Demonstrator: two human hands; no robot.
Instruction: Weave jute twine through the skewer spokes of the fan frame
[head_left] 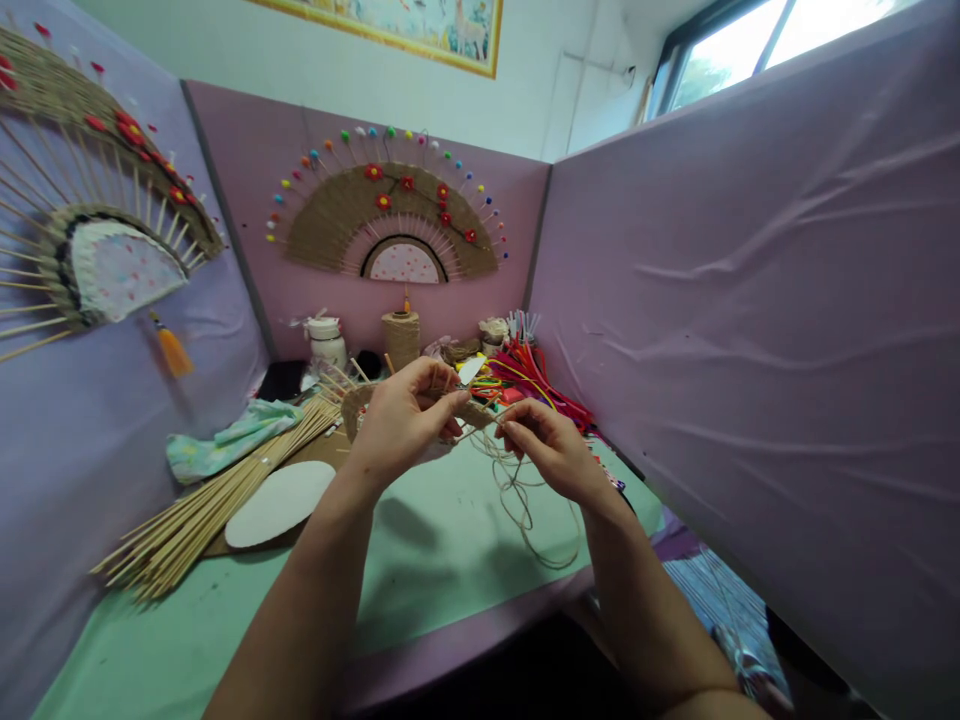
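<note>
My left hand (412,412) is closed on a small woven twine piece (475,412) with thin sticks poking out of it, held above the table. Part of that piece shows left of the hand, and much of it is hidden behind my fingers. Close by on the right, my right hand (546,443) pinches a strand of twine at the piece's right end. Loose loops of the twine (529,520) hang from there and lie on the green tabletop (450,560).
Left lie a bundle of thin wooden sticks (217,490), a white oval card (281,503) and a patterned cloth (225,440). Behind stand a white bottle (325,340), a twine spool (402,338) and colourful pipe cleaners (536,375). Decorated fans (315,225) hang on the partitions (750,300).
</note>
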